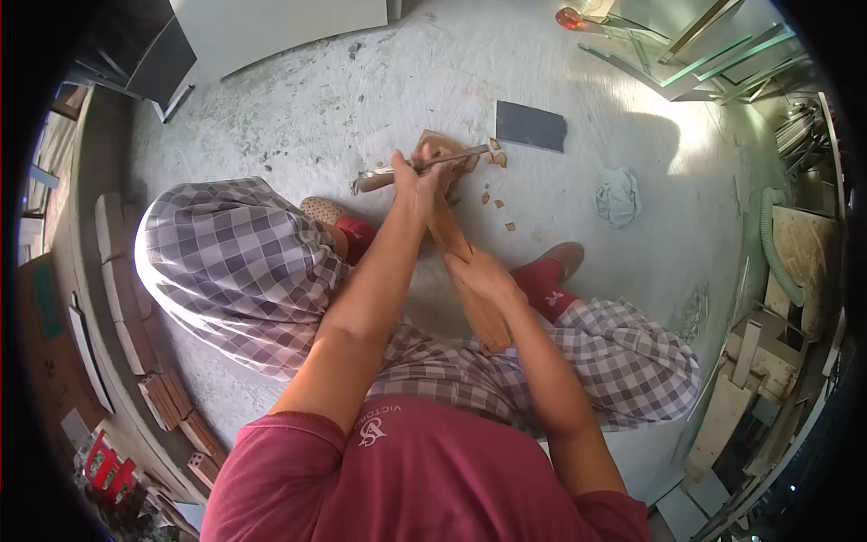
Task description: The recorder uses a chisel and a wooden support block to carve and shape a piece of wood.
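Observation:
My left hand (414, 185) is closed around a long, narrow knife-like tool (462, 155). Its brown wooden end (375, 181) sticks out to the left, and its slim dark part points right across the far end of a wooden plank (479, 312). That plank slants from the floor ahead back toward my lap. Around its middle, my right hand (486, 275) grips it with the fingers wrapped over the edge. Small wood chips (498, 159) lie beside the plank's far end, with more scattered nearer to me. My left fingers partly hide the tool and the wood beneath.
A dark rectangular slab (531, 126) lies beyond the chips. A crumpled pale cloth (618, 197) is on the floor to the right. Glass panes (713, 63) lean at the far right. Bricks (167, 402) line the left wall, and boards (722, 425) stand at the right.

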`<state>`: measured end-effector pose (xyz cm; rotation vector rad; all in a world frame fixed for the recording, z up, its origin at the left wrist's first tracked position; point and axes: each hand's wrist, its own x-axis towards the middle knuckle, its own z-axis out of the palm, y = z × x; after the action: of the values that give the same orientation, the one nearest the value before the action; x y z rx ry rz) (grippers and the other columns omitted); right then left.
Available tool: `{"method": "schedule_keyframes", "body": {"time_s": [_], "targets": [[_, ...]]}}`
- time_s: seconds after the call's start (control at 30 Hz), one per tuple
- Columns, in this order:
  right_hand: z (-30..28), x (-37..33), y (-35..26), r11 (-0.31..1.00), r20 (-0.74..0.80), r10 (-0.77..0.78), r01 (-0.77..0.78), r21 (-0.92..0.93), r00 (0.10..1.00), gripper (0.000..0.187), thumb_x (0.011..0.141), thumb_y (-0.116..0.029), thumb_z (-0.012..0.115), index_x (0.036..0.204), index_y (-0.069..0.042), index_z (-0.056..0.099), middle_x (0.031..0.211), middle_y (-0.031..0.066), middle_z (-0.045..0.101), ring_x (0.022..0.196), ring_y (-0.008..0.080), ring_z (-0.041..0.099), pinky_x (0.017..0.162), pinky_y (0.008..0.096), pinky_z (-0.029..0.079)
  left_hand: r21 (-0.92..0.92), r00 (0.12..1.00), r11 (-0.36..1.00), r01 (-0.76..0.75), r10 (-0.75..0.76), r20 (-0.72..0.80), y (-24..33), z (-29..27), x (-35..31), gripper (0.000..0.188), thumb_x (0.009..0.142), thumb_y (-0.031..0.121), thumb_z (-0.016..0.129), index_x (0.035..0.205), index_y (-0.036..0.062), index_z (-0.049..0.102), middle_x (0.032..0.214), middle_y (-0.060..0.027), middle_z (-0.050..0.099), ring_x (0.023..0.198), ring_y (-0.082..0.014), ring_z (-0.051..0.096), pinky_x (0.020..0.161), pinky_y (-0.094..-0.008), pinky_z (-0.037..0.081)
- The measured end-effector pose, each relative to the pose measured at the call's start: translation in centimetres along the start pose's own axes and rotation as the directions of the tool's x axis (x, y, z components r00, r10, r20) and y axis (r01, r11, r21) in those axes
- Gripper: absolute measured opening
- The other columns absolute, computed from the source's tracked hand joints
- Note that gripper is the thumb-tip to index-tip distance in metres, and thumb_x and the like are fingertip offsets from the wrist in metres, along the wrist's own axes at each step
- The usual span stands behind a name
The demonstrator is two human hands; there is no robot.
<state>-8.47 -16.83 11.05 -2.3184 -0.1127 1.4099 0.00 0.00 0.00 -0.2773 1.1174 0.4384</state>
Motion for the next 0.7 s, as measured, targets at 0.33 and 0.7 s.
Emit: {"method": "schedule_keyframes", "body": {"time_s": [0.33, 0.7], "targets": [[-0.4, -0.3, -0.6, 0.998, -0.028, 0.018, -0.016, 0.062, 0.999, 0.071, 0.082, -0.052, 0.049, 0.137, -0.008, 0.039, 0.128, 0.0215, 0.052, 0.120, 0.0374, 0.048, 0.100, 0.0421, 0.037, 0.411, 0.700, 0.592, -0.693, 0.418, 0.579, 1.9, 4.1, -1.0, 0.055, 0.084, 0.026, 0.067, 0.121, 0.0066, 0.032, 0.111, -0.0168, 0.051, 0.094, -0.0298, 0.063, 0.087, -0.0511, 0.044], [-0.3, -0.5, -0.5, 0.998, -0.028, 0.041, -0.040, 0.039, 0.999, 0.072, 0.082, -0.054, 0.048, 0.137, -0.009, 0.038, 0.127, 0.0226, 0.052, 0.119, 0.0392, 0.048, 0.100, 0.0436, 0.038, 0.425, 0.742, 0.616, -0.663, 0.467, 0.481, 0.3, 1.9, -1.7, 0.051, 0.084, 0.015, 0.067, 0.120, -0.0018, 0.034, 0.102, -0.0148, 0.051, 0.085, -0.0241, 0.061, 0.069, -0.0365, 0.054]]}}
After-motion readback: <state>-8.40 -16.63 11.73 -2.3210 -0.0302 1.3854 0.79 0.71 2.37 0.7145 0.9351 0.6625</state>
